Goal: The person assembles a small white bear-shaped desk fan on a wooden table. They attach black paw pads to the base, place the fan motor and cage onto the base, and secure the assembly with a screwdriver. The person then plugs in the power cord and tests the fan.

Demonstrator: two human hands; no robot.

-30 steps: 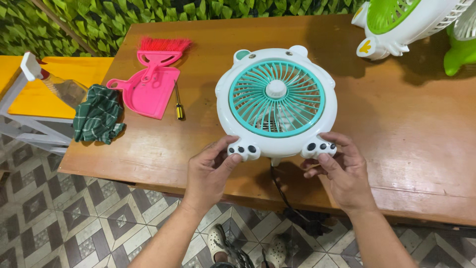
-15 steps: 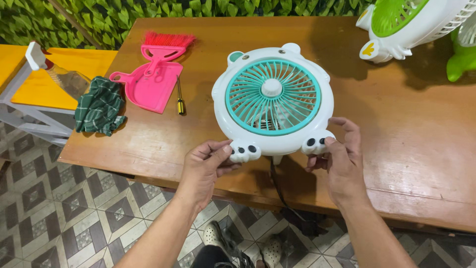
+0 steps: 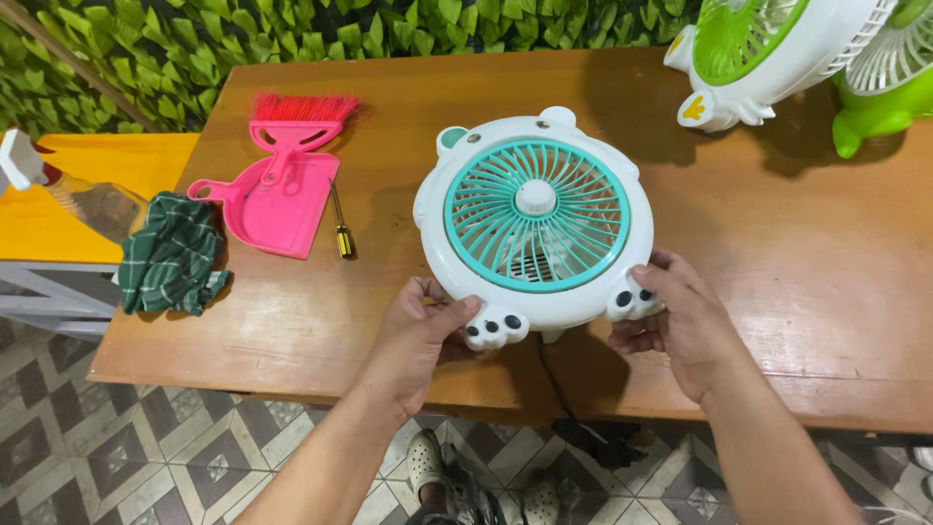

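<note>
While it rests on the wooden table (image 3: 797, 262), both the left hand (image 3: 420, 340) and right hand (image 3: 683, 326) clasp the white-and-teal fan (image 3: 535, 219) by its lower edge.

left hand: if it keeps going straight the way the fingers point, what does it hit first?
Probably nothing new: the left hand already touches the white-and-teal fan at its lower left foot, fingers pointing into the housing. Depth unclear.

Both arms are bare, with no sleeves up to the edge of the picture. The left hand (image 3: 420, 335) and the right hand (image 3: 680, 326) have no gloves, rings or watch. Below the hands, the feet wear light clogs with small holes (image 3: 428, 462).
</note>
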